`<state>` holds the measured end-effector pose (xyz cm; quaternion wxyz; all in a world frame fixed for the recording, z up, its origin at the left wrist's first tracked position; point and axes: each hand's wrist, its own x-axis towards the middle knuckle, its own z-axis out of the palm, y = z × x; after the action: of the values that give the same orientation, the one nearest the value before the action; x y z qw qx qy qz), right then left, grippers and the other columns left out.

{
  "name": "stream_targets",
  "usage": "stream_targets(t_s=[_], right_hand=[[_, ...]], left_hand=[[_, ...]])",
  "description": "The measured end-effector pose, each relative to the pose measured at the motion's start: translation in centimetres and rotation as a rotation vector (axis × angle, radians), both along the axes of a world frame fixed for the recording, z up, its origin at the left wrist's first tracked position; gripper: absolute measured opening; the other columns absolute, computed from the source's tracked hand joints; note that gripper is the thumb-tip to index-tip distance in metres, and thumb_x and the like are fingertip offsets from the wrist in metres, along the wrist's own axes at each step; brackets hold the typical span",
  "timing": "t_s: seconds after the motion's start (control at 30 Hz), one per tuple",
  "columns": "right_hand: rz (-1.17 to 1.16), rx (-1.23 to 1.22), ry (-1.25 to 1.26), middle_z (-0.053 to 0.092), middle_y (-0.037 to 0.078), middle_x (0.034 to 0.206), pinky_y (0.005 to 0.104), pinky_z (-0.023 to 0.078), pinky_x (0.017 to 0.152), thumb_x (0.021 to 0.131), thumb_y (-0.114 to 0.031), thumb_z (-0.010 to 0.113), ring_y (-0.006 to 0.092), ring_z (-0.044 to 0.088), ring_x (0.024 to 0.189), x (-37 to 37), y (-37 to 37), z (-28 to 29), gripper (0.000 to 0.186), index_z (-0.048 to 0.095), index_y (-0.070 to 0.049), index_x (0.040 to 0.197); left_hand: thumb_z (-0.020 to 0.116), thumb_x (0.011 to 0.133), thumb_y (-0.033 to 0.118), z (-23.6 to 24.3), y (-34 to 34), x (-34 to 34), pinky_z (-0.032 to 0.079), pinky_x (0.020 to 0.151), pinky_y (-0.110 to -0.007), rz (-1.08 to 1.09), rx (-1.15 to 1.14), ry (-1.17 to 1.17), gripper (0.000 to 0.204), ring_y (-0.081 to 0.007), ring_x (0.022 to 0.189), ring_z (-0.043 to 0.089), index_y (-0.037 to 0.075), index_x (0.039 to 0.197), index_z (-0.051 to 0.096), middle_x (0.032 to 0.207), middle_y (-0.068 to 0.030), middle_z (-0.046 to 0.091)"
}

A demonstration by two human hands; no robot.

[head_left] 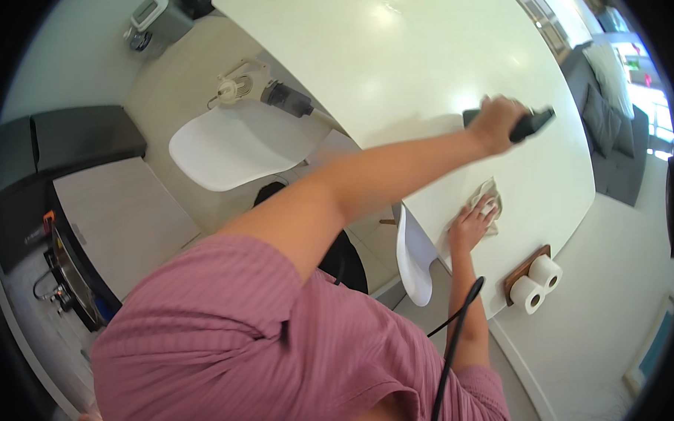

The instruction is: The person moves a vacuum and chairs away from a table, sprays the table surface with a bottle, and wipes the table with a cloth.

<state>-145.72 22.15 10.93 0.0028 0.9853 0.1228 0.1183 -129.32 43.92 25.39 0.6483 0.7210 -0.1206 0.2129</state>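
Observation:
Stretched out over the white table (420, 52), my left hand (497, 123) is closed around a dark, elongated object (533, 124). Black parts of it stick out on both sides of the fist, and its kind is hidden by my fingers. Nearer to me, my right hand (472, 224) presses a crumpled beige cloth (491, 195) against the tabletop, fingers curled over it. Both forearms are bare below pink ribbed sleeves.
A white chair (234, 143) stands at the left beside a white and grey handheld vacuum (258, 88). Another white chair (413, 260) is tucked by the near table edge. Paper rolls (531, 293) sit by a wooden holder (523, 272). A grey sofa (613, 145) lies beyond.

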Motion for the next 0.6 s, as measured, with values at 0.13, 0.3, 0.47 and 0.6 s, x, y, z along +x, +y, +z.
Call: stream_targets(t_s=[0.13,0.3,0.47,0.6], right_hand=[[0.236,-0.06,0.535,0.038,0.01,0.15,0.0481,0.024,0.113,0.093,-0.032,0.05,0.0299,0.035,0.138,-3.8,7.5,0.9,0.056,0.039,-0.015,0.145],[0.624,0.045,0.343,0.032,0.01,0.154,0.0519,0.019,0.115,0.094,-0.033,0.048,0.0341,0.025,0.143,1.3,16.0,2.7,0.056,0.036,-0.023,0.148],[0.719,0.07,0.281,0.031,0.009,0.154,0.0509,0.017,0.115,0.095,-0.036,0.047,0.0318,0.024,0.143,7.2,24.1,3.0,0.053,0.038,-0.027,0.147],[0.621,0.175,0.234,0.031,0.011,0.154,0.0507,0.014,0.116,0.096,-0.034,0.045,0.0326,0.021,0.144,8.7,32.0,2.1,0.053,0.037,-0.023,0.147]], left_hand=[[0.065,0.078,0.011,-1.9,-5.9,-0.6,0.034,0.101,-0.065,-0.196,0.234,0.302,0.032,-0.0319,0.112,0.054,0.018,0.109,0.066,0.11,-0.0092,0.063],[0.077,0.073,0.024,-4.1,-6.2,0.6,0.039,0.096,-0.06,-0.074,0.297,0.223,0.03,-0.0313,0.102,0.059,0.014,0.1,0.067,0.098,-0.0089,0.065],[0.085,0.066,0.041,-3.1,-4.8,1.3,0.023,0.109,-0.065,-0.327,0.306,0.397,0.078,-0.0399,0.127,0.04,0.003,0.125,0.053,0.127,-0.0229,0.05],[0.078,0.073,0.049,-2.0,3.8,-2.4,0.014,0.113,-0.061,-0.341,0.407,0.497,0.109,-0.0444,0.143,0.009,0.0,0.15,0.017,0.152,-0.0317,0.012]])
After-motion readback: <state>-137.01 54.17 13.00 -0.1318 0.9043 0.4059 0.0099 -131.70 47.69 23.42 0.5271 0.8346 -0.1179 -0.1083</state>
